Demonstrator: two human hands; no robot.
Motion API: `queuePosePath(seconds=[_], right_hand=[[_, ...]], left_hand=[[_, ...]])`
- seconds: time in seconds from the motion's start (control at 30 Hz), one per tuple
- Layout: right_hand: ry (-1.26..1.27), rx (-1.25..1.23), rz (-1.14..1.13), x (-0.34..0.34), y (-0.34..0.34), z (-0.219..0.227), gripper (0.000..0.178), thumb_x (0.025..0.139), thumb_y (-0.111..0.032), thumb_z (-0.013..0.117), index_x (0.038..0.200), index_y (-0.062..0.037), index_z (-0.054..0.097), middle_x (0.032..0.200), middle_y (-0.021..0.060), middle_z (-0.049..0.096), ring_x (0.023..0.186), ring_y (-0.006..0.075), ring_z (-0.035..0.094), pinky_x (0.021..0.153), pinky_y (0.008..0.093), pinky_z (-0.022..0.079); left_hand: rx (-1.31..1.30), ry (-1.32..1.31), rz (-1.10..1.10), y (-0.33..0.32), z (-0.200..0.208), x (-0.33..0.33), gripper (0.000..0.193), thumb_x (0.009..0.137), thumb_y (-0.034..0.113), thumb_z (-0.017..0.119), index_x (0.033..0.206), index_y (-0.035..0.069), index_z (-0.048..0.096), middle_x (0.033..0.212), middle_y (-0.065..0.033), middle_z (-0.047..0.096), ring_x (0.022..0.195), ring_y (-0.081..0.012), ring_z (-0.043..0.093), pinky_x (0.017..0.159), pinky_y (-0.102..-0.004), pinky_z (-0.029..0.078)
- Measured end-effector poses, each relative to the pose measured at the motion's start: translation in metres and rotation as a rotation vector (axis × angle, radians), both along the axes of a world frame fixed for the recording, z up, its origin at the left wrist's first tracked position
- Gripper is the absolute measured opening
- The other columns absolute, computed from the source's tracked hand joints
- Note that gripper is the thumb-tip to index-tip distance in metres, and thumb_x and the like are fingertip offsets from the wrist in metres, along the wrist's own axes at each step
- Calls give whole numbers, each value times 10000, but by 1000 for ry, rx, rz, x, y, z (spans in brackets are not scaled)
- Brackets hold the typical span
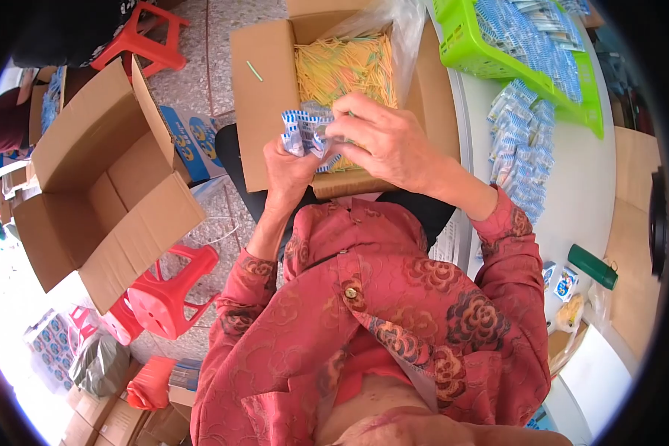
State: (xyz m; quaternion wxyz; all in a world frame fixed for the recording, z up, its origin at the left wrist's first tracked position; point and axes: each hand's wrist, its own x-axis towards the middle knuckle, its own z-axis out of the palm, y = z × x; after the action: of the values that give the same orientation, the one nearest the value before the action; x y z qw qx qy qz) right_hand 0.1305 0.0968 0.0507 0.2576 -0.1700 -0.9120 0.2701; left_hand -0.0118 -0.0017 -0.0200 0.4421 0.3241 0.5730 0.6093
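Note:
My left hand [286, 169] is closed around a small bunch of blue-and-white plastic packets [296, 135], held upright over the near edge of a cardboard box [263, 97]. From the right, my right hand [394, 145] reaches over the box with bent fingers, its fingertips pinching at the side of the packets. What lies between those fingertips is partly hidden. Beneath both hands the box holds a heap of thin yellow, orange and green sticks [342, 70]. One green stick [254, 70] rests on the box's left flap.
On the white table [572, 175] at right lie a pile of similar packets [524, 152], a green basket [528, 78] filled with more, and a dark green bottle [592, 266]. An open carton [104, 186] sits at left on a red stool [172, 293]; another red stool [145, 37] stands behind.

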Motion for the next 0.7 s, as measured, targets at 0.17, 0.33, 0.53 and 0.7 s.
queuePosePath(seconds=[0.17,0.33,0.53,0.7], right_hand=[[20,-242,195,2,19,-2,128,685,-23,629,781,-67,556,976,32,496,732,127,528,594,258,442],[-86,-774,-117,4,76,-47,170,770,-180,587,883,-55,561,794,7,572,595,77,519,544,245,434],[-644,-327,-115,24,112,-208,129,772,-145,567,698,-40,579,631,86,566,529,118,565,530,263,483],[-1011,-257,-413,45,93,-307,138,741,-79,520,799,-29,634,799,193,624,778,308,630,656,372,507]], left_hand=[[-12,-28,51,4,2,-6,172,665,-23,662,830,-1,620,761,-7,621,661,-64,555,607,-225,476],[-9,-6,39,8,8,-4,210,665,-28,684,866,-15,624,788,-15,632,687,-70,567,623,-219,473],[7,-48,90,-2,5,-10,240,671,-14,712,894,-9,624,816,-12,633,709,-63,565,642,-212,468],[-45,-98,69,1,5,-8,241,666,-16,718,887,-6,622,819,-19,630,713,-67,566,657,-212,470]])
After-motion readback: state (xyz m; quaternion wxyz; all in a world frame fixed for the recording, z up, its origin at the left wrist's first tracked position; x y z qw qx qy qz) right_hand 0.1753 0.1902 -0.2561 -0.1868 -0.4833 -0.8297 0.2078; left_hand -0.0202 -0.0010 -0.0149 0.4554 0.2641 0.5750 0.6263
